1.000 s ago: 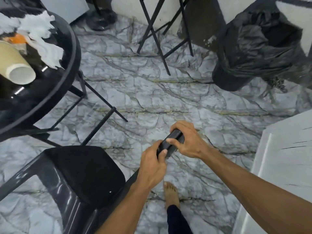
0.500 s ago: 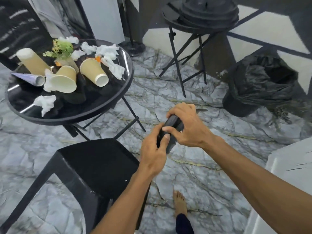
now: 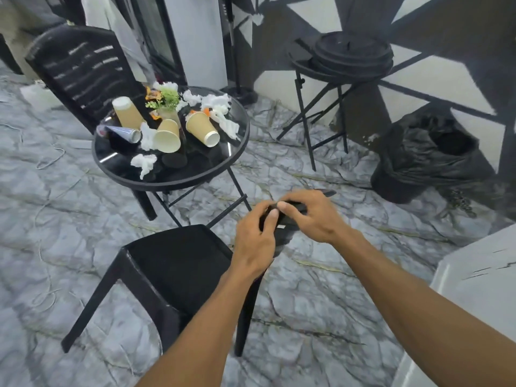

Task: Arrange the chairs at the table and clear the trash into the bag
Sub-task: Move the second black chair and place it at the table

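A black plastic chair (image 3: 181, 263) stands just in front of me, its seat facing the round black glass table (image 3: 173, 182). My left hand (image 3: 254, 236) and my right hand (image 3: 310, 216) both grip the top of its backrest, fingers curled over the edge. Tipped paper cups (image 3: 202, 128) and crumpled white tissues (image 3: 143, 163) litter the table, along with a silver cone-shaped piece (image 3: 122, 132) and a small plant (image 3: 169, 97). A second black slatted chair (image 3: 83, 71) stands behind the table. A bin lined with a black bag (image 3: 427, 157) sits open at the right wall.
A black folding stand (image 3: 307, 113) carrying stacked black round tops (image 3: 351, 54) stands between the table and the bin. A white surface (image 3: 474, 289) juts in at the lower right. Marble-patterned floor lies between the chair and the bin.
The view has lifted from the floor, bringing the whole table and the far chair into sight. Both hands have kept their grip on the chair back.
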